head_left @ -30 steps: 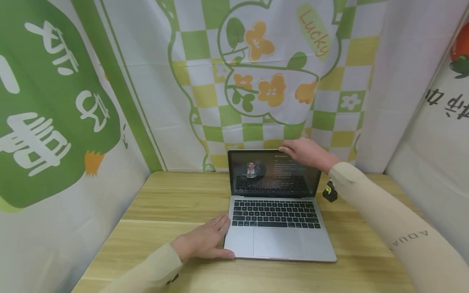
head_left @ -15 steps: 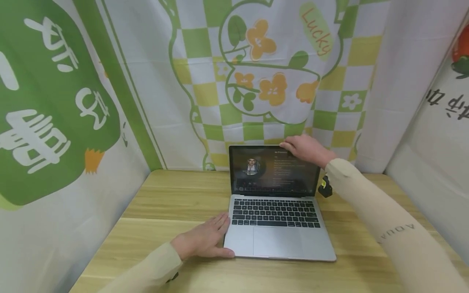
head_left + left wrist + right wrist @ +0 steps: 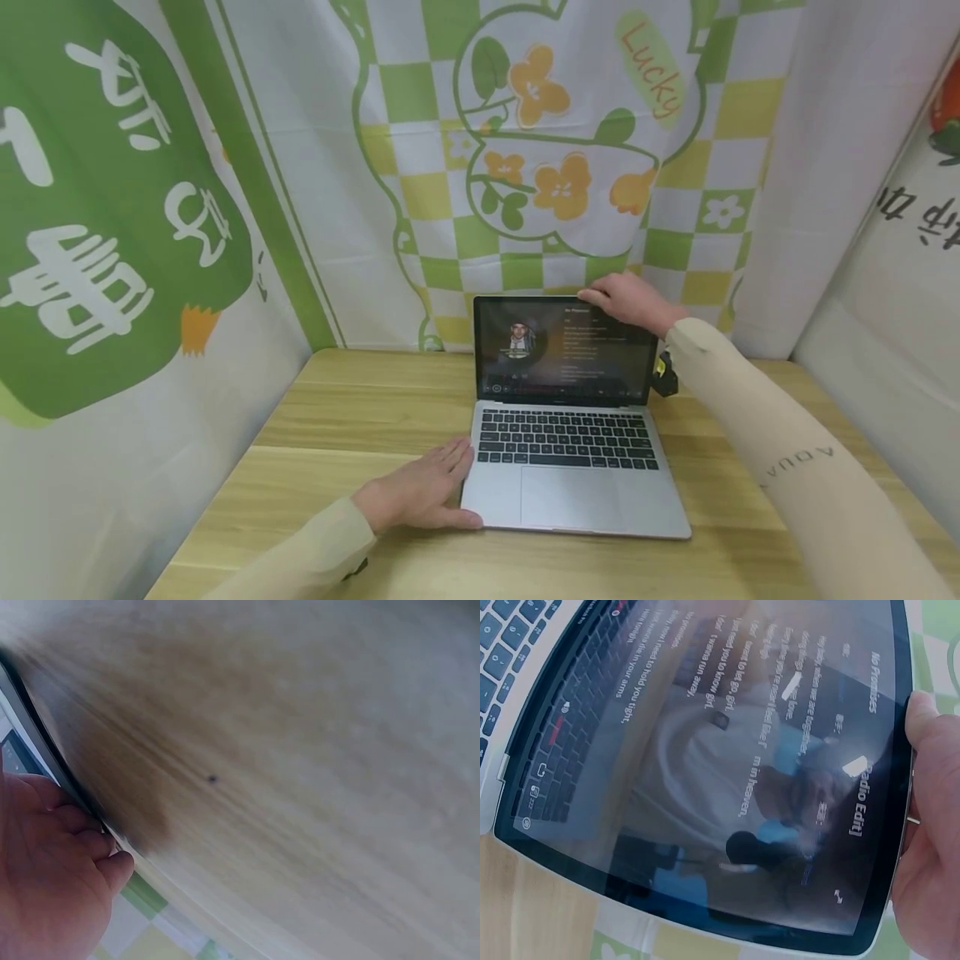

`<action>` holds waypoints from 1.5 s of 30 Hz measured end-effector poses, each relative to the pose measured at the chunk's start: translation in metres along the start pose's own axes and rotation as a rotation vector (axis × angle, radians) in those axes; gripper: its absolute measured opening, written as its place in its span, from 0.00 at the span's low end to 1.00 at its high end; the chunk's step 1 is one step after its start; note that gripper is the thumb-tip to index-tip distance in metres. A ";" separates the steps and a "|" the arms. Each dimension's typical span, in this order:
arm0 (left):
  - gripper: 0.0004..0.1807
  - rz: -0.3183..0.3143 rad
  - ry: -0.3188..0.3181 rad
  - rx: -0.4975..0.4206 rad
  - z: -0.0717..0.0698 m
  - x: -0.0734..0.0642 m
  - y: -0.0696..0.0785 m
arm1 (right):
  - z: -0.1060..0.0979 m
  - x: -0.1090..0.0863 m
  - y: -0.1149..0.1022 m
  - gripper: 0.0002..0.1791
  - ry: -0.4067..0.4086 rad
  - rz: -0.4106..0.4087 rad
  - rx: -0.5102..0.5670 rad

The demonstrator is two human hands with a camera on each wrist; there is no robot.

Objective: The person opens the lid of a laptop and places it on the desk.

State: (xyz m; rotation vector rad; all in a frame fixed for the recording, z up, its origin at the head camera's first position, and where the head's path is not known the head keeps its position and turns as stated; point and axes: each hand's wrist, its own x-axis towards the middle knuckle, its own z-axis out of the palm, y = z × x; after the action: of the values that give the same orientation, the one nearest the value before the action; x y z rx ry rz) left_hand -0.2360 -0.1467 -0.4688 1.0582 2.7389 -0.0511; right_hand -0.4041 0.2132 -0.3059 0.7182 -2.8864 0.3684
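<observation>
An open silver laptop [image 3: 570, 496] sits on the wooden table, its dark screen [image 3: 555, 350] lit with a music player and lyrics. At the top edge of that screen, right of the middle, my right hand [image 3: 630, 300] pinches the lid; the right wrist view has the thumb [image 3: 921, 712] at the screen's rim and the other fingers mostly hidden behind it. My left hand [image 3: 420, 492] lies along the left edge of the laptop's base with fingers extended and the thumb by the front corner. In the left wrist view its fingertips [image 3: 116, 866] are right at the base's edge.
The wooden table [image 3: 337, 417] extends to both sides of the laptop. Behind it hangs a green-and-white checked cloth [image 3: 405, 92] with flowers, close to the lid. Printed cloth walls [image 3: 82, 208] flank the table. A black wrist device [image 3: 665, 375] hangs under the right sleeve.
The laptop screen has tilted further back, its top edge rising slightly in view, with the right hand moving along with it. My left hand has stayed at the base's left edge.
</observation>
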 end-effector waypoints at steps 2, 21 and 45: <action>0.60 0.000 -0.002 -0.002 -0.001 0.000 0.000 | 0.000 0.001 0.004 0.26 0.003 0.016 0.011; 0.61 0.002 0.021 -0.026 0.006 0.000 0.003 | 0.009 0.007 0.026 0.32 0.080 0.193 0.134; 0.61 0.003 0.008 0.008 -0.003 0.000 0.003 | 0.020 0.000 0.043 0.30 0.189 0.296 0.163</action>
State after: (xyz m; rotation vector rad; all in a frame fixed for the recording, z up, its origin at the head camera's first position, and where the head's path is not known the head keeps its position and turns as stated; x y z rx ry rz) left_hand -0.2347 -0.1442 -0.4655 1.0666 2.7462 -0.0571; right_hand -0.4261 0.2452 -0.3340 0.2549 -2.8024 0.6743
